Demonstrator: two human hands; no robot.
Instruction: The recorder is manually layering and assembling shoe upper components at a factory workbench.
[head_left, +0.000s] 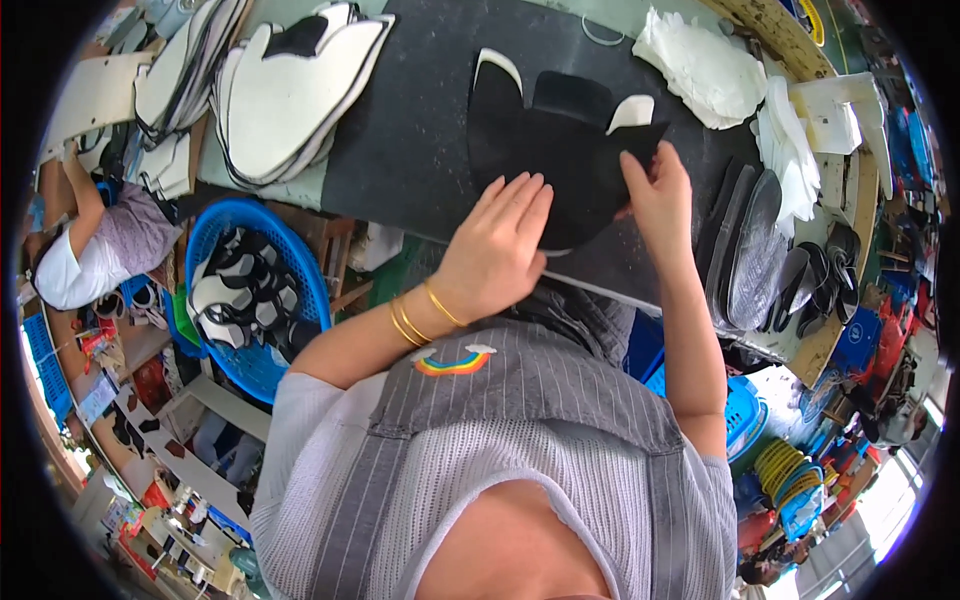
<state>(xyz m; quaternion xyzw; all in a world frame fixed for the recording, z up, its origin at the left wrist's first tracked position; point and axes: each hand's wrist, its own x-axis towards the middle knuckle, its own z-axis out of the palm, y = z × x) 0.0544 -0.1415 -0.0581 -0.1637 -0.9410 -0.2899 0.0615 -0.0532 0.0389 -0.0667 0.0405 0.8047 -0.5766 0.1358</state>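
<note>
A black, flat cut piece of sheet material (575, 150) lies on the dark mat (400, 130) in front of me. White patches show at its two upper points, and a black tab stands between them. My left hand (497, 245) rests palm down on its near left part, fingers stretched out side by side. At the piece's right edge is my right hand (660, 195), bent around that edge with the thumb on top; some of its fingers are hidden underneath.
Left on the table lie stacked white cut pieces (285, 115). Below them stands a blue basket (320, 290) of black and white parts. To the right are crumpled white sheets (700, 70) and black sole-shaped pieces (755, 245). Another person (100, 240) sits far left.
</note>
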